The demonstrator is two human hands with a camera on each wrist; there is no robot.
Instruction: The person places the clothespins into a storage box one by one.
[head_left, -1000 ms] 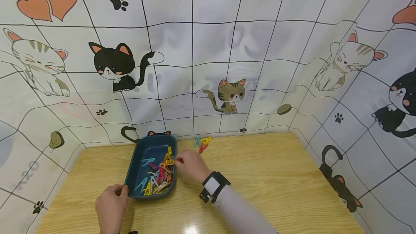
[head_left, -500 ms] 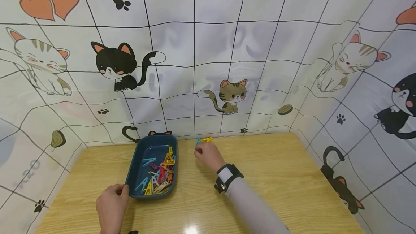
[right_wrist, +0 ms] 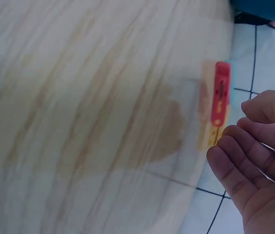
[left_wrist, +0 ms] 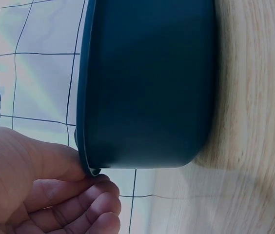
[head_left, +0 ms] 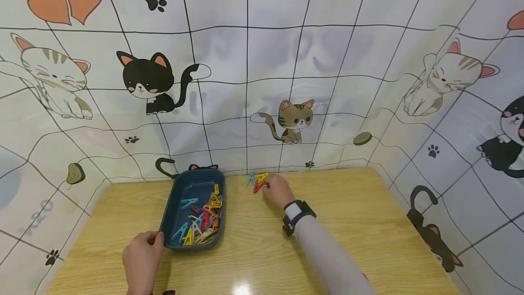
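My left hand [head_left: 143, 258] pinches the near left corner of a dark blue plastic tub [head_left: 189, 189] between thumb and fingers; the left wrist view shows the thumb over the tub's rim [left_wrist: 83, 97]. Many-coloured clothespins [head_left: 204, 220] lie heaped in the tub's near and right parts. My right hand [head_left: 278, 190] is at a small group at the back of the table: a red clothespin [right_wrist: 220, 95], a yellow clothespin [head_left: 262, 176] and a light blue clothespin [head_left: 251, 178]. Its thumb and fingers stand apart beside the red one, with nothing between them.
The wooden table [head_left: 327, 222] runs back to a white cloth [head_left: 229, 99] printed with cats and grid lines, which also hangs along both sides. The tub stands at the left of the table, its far end close to the cloth.
My right hand has moved from the tub's right rim, away to the right, to the group of clothespins. The left hand has kept its hold on the tub.
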